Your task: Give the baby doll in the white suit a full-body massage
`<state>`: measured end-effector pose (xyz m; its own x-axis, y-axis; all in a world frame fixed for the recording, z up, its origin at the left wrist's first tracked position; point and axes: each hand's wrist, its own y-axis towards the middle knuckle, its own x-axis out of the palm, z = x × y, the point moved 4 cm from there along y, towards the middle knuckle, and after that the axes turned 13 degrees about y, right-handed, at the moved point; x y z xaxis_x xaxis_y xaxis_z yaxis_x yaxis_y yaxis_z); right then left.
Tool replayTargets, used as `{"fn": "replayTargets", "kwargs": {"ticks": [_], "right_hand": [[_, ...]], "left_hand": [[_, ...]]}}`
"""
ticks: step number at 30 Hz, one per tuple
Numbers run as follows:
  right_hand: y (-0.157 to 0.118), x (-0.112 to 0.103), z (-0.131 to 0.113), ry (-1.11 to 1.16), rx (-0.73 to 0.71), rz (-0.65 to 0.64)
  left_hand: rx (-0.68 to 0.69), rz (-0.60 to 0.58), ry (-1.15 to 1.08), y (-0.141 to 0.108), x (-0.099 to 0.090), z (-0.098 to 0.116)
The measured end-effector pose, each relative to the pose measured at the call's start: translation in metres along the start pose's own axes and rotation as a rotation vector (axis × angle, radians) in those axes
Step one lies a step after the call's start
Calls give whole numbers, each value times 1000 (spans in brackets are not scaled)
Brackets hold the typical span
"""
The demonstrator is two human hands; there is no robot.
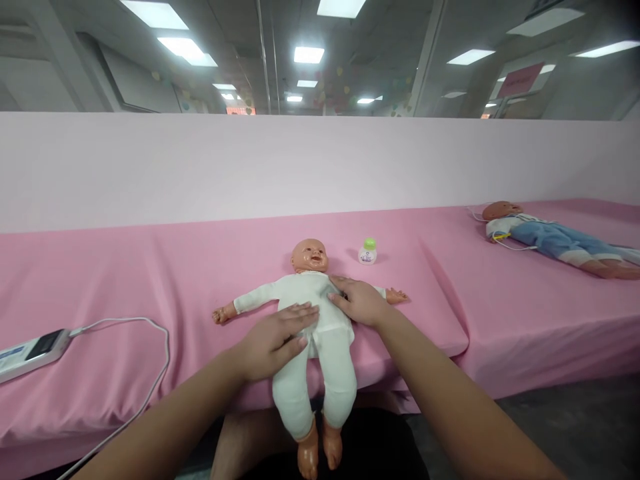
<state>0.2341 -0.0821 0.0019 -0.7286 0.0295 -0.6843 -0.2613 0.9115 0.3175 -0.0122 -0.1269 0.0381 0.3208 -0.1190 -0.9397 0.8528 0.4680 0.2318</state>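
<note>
A baby doll [339,360] in white clothes lies on its back at the front edge of the pink-covered table [200,257], its feet hanging over the edge. My left hand [275,339] rests flat on the doll's lower belly, fingers stretched out. On the chest, at the doll's side nearer the right, lies my right hand [361,300] with its fingers extended. Neither hand grips anything. A small bottle with a green cap [368,253] stands to the right of the doll's head.
A white handheld device [37,353] with a cable lies at the left. At the far right, a second doll [555,243] in blue clothes lies on the pink cover with thin tubes. A white wall [250,167] with glass above it runs behind.
</note>
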Motion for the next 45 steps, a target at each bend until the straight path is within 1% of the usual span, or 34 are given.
{"fn": "replayTargets", "kwargs": {"ticks": [3,6,8,11,14,16,18,20,22,24,25,26,28,33,36,39,42,45], "right_hand": [[-1,1,0,-1,-13,-16],[-3,2,0,1,-25,-29],[-3,1,0,6,-18,-18],[-2,0,-2,23,-18,-11],[-7,-4,-10,30,-9,20],[-17,-7,-23,44,-16,63],[-33,-7,-45,86,-74,64],[-53,-2,-73,150,-187,-27],[-71,6,-101,231,-307,-173],[-81,13,-117,262,-363,-287],[-81,16,-120,252,-368,-317],[-78,18,-119,227,-362,-328],[-64,20,-109,152,-330,-310],[-17,16,-63,17,-218,-240],[0,12,-42,5,-141,-202],[4,6,-26,-27,-1,-156],[0,-1,-15,-80,140,-94],[-4,-4,-9,-101,158,-46]], "left_hand": [[-70,30,33,23,3,-25],[-175,63,87,36,7,-49],[-242,111,125,36,10,-62],[-320,182,161,31,13,-77],[-355,199,177,27,16,-85],[-356,199,180,26,17,-87],[-356,197,180,27,18,-87],[-358,195,180,28,18,-87],[-361,198,184,29,18,-87],[-362,200,190,29,19,-87],[-361,201,193,29,19,-87],[-358,201,195,29,19,-87],[-353,200,194,29,19,-87],[-365,190,180,27,20,-89],[-365,181,183,26,21,-88],[-368,174,198,26,22,-88],[-374,168,206,26,21,-89],[-393,168,204,20,16,-85]]}}
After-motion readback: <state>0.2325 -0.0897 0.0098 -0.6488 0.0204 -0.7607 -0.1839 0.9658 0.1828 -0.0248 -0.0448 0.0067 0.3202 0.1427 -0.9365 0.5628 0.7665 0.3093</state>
